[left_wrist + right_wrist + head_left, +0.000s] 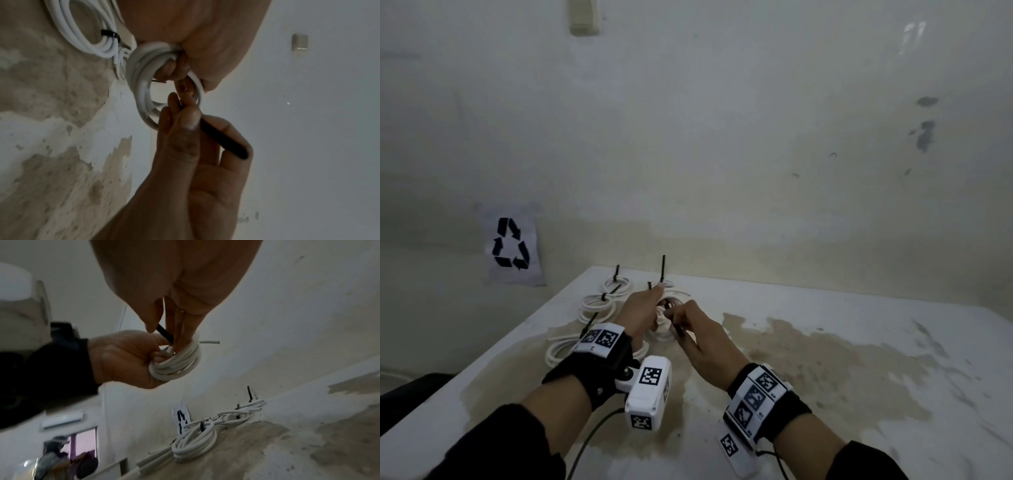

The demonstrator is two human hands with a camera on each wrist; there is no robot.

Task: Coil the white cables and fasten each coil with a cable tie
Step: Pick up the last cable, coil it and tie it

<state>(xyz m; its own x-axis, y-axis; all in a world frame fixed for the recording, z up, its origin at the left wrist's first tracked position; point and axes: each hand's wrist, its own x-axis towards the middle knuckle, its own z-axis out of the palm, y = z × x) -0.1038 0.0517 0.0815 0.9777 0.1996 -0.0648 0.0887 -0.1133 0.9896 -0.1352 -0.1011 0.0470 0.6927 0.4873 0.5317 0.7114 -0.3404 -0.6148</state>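
Several tied white cable coils (599,305) lie on the stained tabletop (825,359), while the left hand (123,356) grips another round white cable coil (176,363) and the right hand (197,146) pinches a black plastic cable tie (224,139), not yet fastened.

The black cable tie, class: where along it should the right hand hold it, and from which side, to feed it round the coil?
Pinch the black cable tie on its straight free stretch, just behind the end entering the white cable coil. Come from the open right side: the left hand already grips the coil's left edge, and the right hand holds the tie this way, likely leaving the tip free.
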